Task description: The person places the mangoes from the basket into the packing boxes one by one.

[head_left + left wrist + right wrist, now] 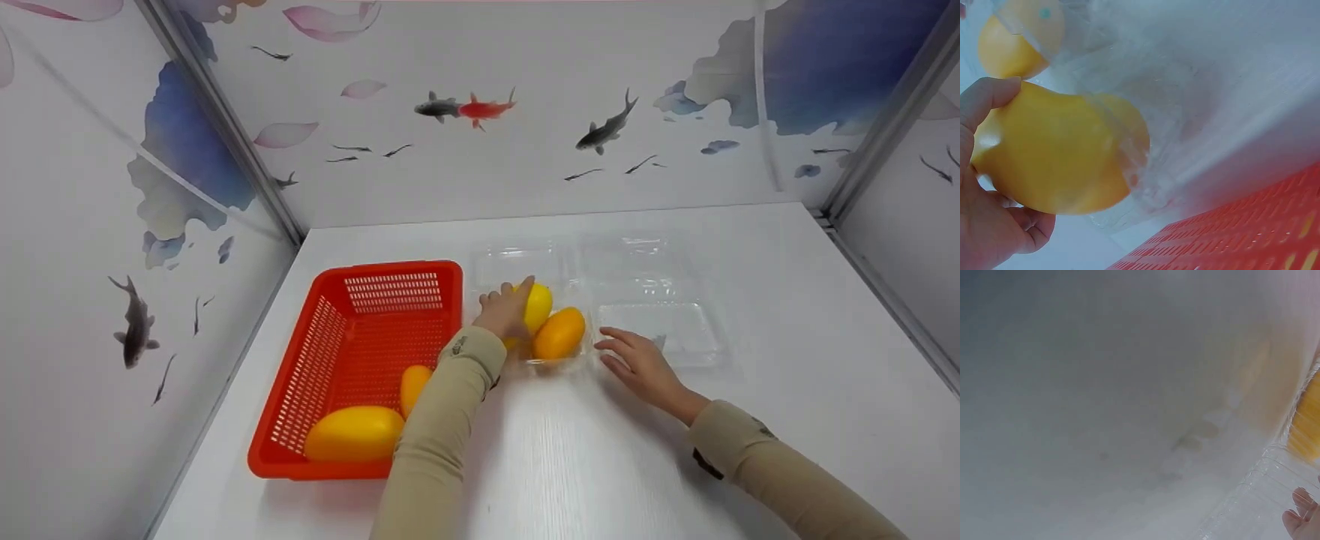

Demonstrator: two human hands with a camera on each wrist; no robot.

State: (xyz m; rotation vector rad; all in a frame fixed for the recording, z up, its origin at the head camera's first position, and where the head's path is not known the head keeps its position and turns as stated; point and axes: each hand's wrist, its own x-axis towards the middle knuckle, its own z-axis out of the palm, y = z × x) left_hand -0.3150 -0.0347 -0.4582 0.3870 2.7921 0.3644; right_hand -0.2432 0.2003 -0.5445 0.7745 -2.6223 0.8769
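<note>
My left hand [504, 309] grips a yellow mango [1061, 152] between thumb and fingers, at the near-left clear plastic box [551, 363]. An orange mango [560, 334] sits in this box, just right of the yellow one. In the left wrist view, another mango [1013, 53] with a small green sticker shows past the thumb, partly behind clear plastic. My right hand [643, 369] is at the box's right side with fingers loosely extended and nothing held. Whether its fingertips touch the plastic, I cannot tell. The right wrist view catches only fingertips [1303, 512] by the clear wall.
At left stands a red slotted basket [300, 375] with a large yellow mango [354, 433] and an orange one [414, 386], partly behind the left sleeve. A second open clear box [660, 330] lies to the right. Printed panels [480, 172] enclose the white table.
</note>
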